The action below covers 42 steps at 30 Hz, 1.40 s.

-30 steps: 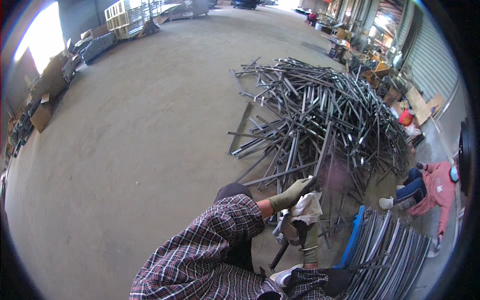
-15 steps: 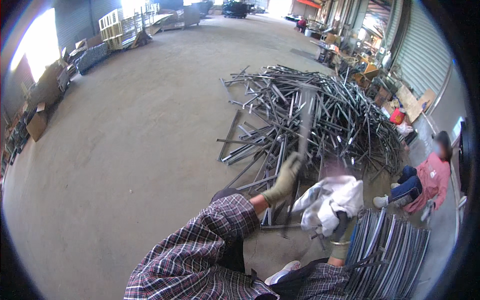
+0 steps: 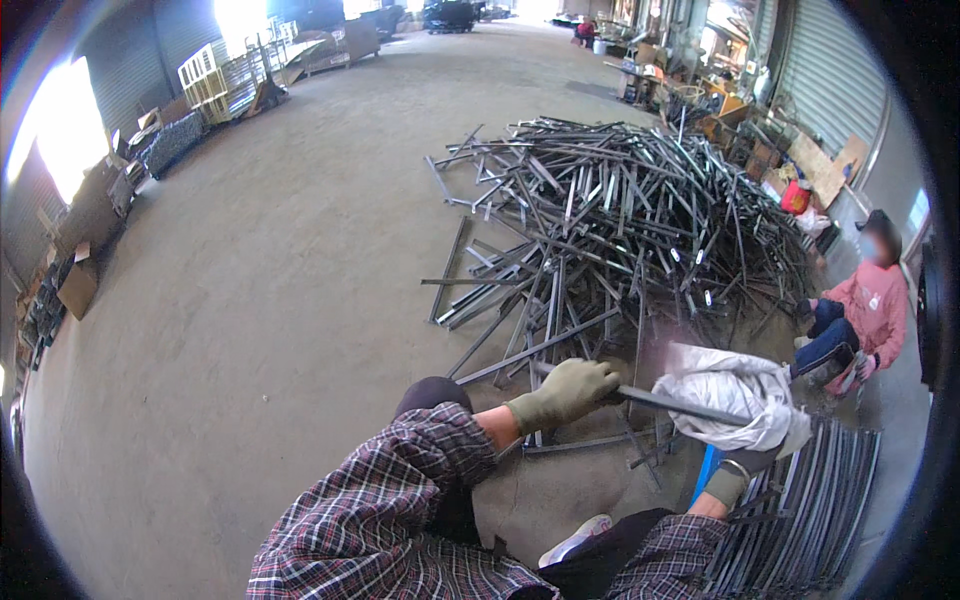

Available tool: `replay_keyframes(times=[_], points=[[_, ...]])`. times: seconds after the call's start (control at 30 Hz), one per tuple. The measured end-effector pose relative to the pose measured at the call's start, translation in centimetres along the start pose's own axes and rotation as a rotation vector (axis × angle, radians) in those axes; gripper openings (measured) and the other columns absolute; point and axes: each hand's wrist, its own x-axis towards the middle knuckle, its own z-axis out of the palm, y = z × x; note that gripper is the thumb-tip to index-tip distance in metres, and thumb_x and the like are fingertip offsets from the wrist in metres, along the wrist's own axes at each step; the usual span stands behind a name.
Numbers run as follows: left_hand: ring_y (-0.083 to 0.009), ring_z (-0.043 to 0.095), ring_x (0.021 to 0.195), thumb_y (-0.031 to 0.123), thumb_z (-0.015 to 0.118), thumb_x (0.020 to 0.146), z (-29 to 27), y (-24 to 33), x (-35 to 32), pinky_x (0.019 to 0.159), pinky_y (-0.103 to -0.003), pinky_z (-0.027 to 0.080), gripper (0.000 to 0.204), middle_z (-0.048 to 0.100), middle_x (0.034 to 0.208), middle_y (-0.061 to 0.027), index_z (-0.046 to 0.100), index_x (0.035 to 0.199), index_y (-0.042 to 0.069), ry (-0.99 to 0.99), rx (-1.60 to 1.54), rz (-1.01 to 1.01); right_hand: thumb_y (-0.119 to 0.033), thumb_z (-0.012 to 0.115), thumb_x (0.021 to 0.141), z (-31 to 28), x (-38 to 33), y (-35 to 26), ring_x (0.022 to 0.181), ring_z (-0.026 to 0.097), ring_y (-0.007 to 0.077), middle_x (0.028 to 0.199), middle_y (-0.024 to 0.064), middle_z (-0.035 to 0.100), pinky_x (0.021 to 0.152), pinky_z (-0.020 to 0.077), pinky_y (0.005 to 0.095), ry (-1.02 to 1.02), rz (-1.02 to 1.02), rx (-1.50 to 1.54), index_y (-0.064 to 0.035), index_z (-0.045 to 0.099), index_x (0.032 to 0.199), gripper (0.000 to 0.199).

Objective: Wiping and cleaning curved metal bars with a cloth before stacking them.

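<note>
The pile of metal bars [image 3: 620, 215] lies ahead; the stack of bars [image 3: 830, 510] lies at the right. The white cloth [image 3: 725, 375] bunches beyond the right hand [image 3: 752, 463], whose finger closure cannot be told. The held bar [image 3: 665, 402] runs crosswise, sloping slightly down rightward onto the cloth; the left hand [image 3: 575, 392] is wrapped around its left portion.

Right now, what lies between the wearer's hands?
In the head view, a dark metal bar runs from the left hand onto the white cloth at the right hand.
</note>
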Motion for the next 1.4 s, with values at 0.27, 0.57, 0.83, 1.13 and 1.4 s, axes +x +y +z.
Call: replay_keyframes(times=[0.27,0.57,0.83,1.13,1.4], points=[[-0.0346,0.068,0.073,0.036,0.064,0.088,-0.9,0.4,-2.4,0.062,-0.049,0.051,0.026,0.065,0.081,-0.0105,0.060,0.097,0.012,-0.114,-0.008,-0.175,-0.042,0.055,0.093,-0.6,4.8,-15.7,0.108,0.057,0.0237,0.114,0.0074,0.061,0.098,0.0439,0.0397,-0.480,-0.254,-0.164,-0.0135,0.057,0.116,0.037],[-0.0348,0.068,0.078,0.038,0.064,0.090,-1.0,-0.5,-4.8,0.066,-0.047,0.052,0.029,0.065,0.080,-0.0109,0.061,0.095,0.010,-0.139,0.027,-0.108,-0.038,0.063,0.089,1.2,-1.4,-3.8,0.105,0.061,0.0238,0.104,0.0048,0.064,0.090,0.0477,0.0382,0.047,-0.062,0.063,-0.0121,0.062,0.113,0.035],[-0.0350,0.069,0.084,0.031,0.063,0.092,0.5,-0.6,-3.2,0.072,-0.046,0.054,0.023,0.070,0.093,-0.0144,0.068,0.099,0.010,-0.188,-0.208,-0.190,-0.039,0.058,0.092,-12.5,7.7,-15.7,0.105,0.063,0.0280,0.112,0.0154,0.066,0.097,0.0493,0.0420,-0.313,-0.320,0.872,-0.0019,0.058,0.124,0.049],[-0.0284,0.067,0.066,0.026,0.063,0.095,-0.7,0.7,-3.3,0.057,-0.041,0.049,0.022,0.069,0.075,-0.0095,0.063,0.093,0.004,-0.109,0.002,-0.119,-0.035,0.054,0.093,5.1,-0.1,-18.0,0.103,0.062,0.0268,0.114,0.0119,0.061,0.094,0.0501,0.0433,-0.194,0.124,1.166,-0.0060,0.057,0.121,0.040],[-0.0207,0.058,0.059,0.029,0.067,0.095,0.5,-3.4,-7.7,0.056,-0.034,0.046,0.025,0.065,0.075,-0.0089,0.066,0.092,0.005,-0.307,-0.326,-0.185,-0.038,0.067,0.076,-5.7,3.7,-5.8,0.082,0.068,0.0272,0.091,0.0084,0.071,0.074,0.0533,0.0382,0.116,-0.192,0.195,-0.0118,0.073,0.100,0.036]])
